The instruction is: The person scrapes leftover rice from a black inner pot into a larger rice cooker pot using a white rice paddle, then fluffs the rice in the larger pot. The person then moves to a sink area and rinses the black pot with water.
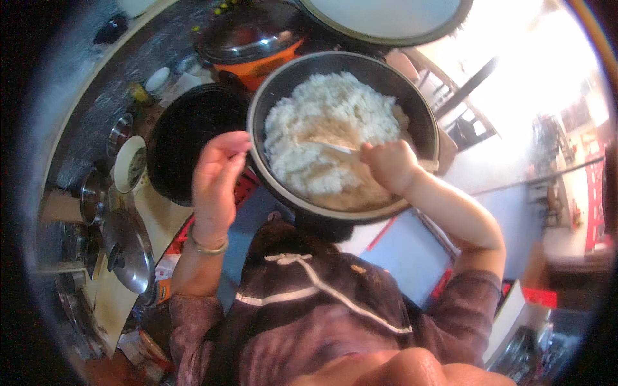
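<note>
A large round pot with a dark inner wall and a pale rim is in front of me. White cooked rice fills much of it, with browner, wetter patches at the middle and lower edge. My right hand is closed around the handle of a pale paddle. The paddle's blade rests in the rice, and its handle end sticks out beyond my fist near the right rim. At the left rim my left hand has bent fingers, their tips touching or very near it. Whether they grip it is hidden.
Left of the pot sits a wide black pan. Behind it is an orange pot under a dark lid. A bowl, a metal lid and metal bowls line the left counter. A large round lid is beyond the pot.
</note>
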`<state>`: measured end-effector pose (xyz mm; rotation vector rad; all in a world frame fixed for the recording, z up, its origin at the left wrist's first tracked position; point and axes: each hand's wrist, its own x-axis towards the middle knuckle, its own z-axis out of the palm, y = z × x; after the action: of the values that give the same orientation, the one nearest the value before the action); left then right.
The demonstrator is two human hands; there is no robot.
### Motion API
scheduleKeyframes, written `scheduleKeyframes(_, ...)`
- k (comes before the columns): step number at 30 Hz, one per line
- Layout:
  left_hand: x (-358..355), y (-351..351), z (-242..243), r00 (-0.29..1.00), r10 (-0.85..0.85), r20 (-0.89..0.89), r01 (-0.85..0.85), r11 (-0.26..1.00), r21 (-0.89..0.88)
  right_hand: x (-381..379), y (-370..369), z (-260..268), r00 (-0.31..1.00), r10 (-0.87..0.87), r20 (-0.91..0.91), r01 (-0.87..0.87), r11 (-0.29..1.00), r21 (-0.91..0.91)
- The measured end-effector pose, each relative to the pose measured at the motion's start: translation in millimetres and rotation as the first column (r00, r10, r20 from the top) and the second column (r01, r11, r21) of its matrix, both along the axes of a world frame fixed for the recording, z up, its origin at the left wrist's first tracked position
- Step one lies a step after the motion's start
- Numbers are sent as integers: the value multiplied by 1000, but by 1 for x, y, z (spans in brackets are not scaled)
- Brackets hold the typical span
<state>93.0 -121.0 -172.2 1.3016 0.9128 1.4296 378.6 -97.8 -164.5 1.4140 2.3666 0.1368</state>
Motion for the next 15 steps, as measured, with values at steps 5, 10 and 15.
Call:
scheduleKeyframes(5,-8,24,4,962,-263,-75,250,957,-146,29,31,22,948,-146,-282,108,983,-145)
scheduleKeyframes(10,6,71,9,782,-612,-115,586,786,-197,-23,50,61,91,-600,-795,138,798,-587)
scheduleKeyframes(15,20,119,-2,714,-695,86,699,699,-148,-131,98,54,-650,-439,-621,-62,844,-532)
